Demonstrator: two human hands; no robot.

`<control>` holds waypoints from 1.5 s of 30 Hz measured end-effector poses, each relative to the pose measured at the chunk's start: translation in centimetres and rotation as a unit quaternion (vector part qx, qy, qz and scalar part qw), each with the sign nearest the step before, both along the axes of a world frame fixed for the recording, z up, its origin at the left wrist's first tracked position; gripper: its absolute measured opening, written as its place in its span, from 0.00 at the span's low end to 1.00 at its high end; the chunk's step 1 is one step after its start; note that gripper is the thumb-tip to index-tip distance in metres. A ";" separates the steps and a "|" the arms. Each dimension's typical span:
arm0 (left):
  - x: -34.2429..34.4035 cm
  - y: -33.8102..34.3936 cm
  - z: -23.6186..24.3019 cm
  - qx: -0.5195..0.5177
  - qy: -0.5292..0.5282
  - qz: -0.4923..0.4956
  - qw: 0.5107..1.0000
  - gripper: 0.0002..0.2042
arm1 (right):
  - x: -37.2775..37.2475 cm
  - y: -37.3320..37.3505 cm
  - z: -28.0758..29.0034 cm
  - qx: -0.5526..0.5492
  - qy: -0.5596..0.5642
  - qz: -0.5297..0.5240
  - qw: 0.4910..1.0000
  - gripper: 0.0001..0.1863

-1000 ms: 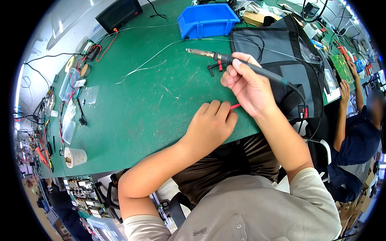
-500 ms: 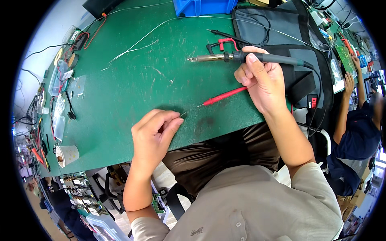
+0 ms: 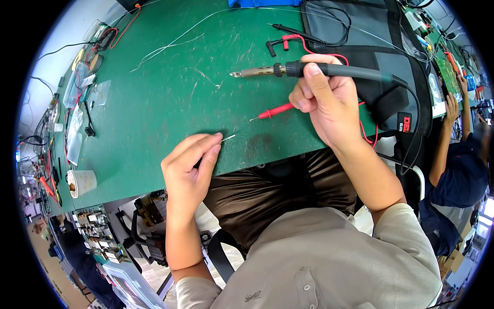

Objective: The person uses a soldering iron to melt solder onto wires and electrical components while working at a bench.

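My right hand grips the black handle of a soldering iron, whose metal tip points left above the green mat. The same hand also holds a red probe that slants down to the left, its fine tip near the mat. My left hand sits at the mat's near edge and pinches a short thin wire between thumb and forefinger. The wire's free end points right, toward the probe tip, with a gap between them.
A black bag lies at the back right with black and red test leads beside it. Thin white wires cross the mat. A tape roll and small parts sit at the left edge. Another person works at the right.
The view has shifted down toward the near edge. My left hand slid left and back to the mat's edge, now pinching the wire. My right hand lowered the iron and probe toward it.
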State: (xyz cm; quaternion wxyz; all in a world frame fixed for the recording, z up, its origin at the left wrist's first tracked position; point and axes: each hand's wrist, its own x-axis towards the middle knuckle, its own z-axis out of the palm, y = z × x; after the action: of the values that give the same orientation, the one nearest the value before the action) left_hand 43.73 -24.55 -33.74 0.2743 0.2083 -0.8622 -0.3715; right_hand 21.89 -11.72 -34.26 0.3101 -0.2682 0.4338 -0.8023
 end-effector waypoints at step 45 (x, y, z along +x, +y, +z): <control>-3.6 1.6 -0.5 -0.100 -0.014 -0.072 0.992 0.04 | -2.4 -2.6 -1.1 0.018 -0.036 0.031 0.999 0.07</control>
State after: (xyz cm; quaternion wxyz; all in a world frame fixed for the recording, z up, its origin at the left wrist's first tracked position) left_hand 40.15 -22.91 -34.25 0.2538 0.1220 -0.9117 -0.2993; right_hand 19.49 -14.29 -35.37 0.3553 -0.2465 0.4283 -0.7934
